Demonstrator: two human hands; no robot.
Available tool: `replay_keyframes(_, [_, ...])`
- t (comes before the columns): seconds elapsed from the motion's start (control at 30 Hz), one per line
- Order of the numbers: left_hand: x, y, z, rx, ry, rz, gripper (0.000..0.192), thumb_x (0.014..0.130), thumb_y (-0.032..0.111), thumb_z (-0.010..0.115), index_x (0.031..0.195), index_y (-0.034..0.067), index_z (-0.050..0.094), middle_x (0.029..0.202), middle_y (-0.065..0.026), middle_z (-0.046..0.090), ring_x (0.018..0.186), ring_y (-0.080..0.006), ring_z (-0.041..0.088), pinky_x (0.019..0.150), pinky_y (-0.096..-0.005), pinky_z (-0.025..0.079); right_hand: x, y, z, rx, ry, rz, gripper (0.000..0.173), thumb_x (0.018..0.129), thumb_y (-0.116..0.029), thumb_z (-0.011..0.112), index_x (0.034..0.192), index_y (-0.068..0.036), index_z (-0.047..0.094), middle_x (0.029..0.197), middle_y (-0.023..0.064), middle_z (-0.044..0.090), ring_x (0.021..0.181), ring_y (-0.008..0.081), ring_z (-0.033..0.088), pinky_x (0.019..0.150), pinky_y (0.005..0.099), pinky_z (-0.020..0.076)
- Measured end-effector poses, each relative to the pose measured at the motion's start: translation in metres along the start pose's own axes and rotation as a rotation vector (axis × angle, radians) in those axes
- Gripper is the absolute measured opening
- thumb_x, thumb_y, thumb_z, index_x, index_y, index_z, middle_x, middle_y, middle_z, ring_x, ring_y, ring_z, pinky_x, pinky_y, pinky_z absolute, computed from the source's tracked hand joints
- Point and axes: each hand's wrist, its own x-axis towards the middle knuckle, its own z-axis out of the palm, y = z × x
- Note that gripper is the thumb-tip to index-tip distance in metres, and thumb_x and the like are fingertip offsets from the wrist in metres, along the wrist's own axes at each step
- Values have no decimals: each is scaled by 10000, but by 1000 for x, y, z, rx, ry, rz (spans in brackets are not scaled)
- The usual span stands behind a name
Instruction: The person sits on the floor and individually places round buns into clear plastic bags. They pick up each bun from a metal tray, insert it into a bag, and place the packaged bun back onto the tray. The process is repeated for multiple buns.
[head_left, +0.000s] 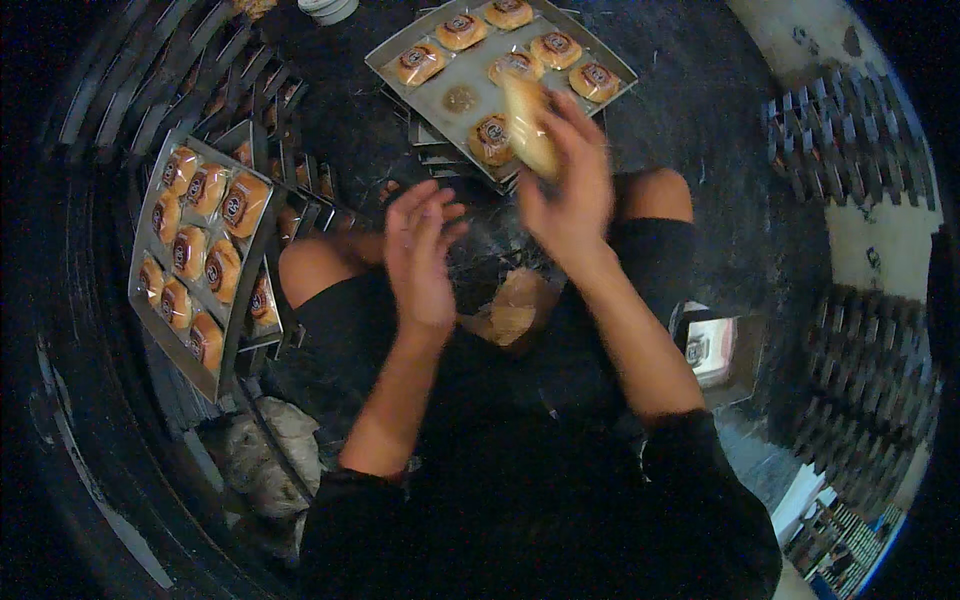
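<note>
A pale, shiny bun (531, 127) is in the fingers of my right hand (577, 172), tilted on edge above the near right part of a metal baking tray (420, 94). On that tray lie several buns (555, 49) in clear wrappers with dark printed labels. A round brown stain (459, 99) shows on its bare metal. My left hand (421, 247) is raised near the tray's close corner, fingers spread and holding nothing. Both hands are blurred. Whether the held bun has a wrapper is hard to tell.
To the left, a second tray (247, 300) of wrapped buns sits on other trays. Stacked dark trays (847, 142) stand along the right. An open box (739, 360) holding printed wrappers is by my right knee. A crumpled pale sack (274, 450) lies at lower left.
</note>
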Motion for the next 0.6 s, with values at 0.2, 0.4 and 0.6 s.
replay_keyframes(0.2, [50,-34,-120,448,168,244,376,1072,264,626,1362,29,582,1296,-119,664,1130,-211,661,975,-363,539,-167,49,129,78,-197,482,637,866,-99,793,1419,-8,489,1369,245,554,1302,439,538,1104,490,444])
replay_keyframes(0.4, [59,-57,-94,316,50,-62,288,1008,156,710,1277,69,653,1219,-47,696,1060,-172,672,925,-341,546,-167,114,157,894,318,1449,643,885,-293,825,1420,-76,541,1303,123,614,1210,326,592,1032,430,472])
replay_keyframes(0.6, [84,-54,-71,150,-28,-149,389,966,174,776,1304,58,622,1215,-88,669,1092,-189,631,942,-339,524,-94,150,147,589,174,1395,392,941,-198,606,1182,107,656,1110,188,713,926,314,721,845,441,610])
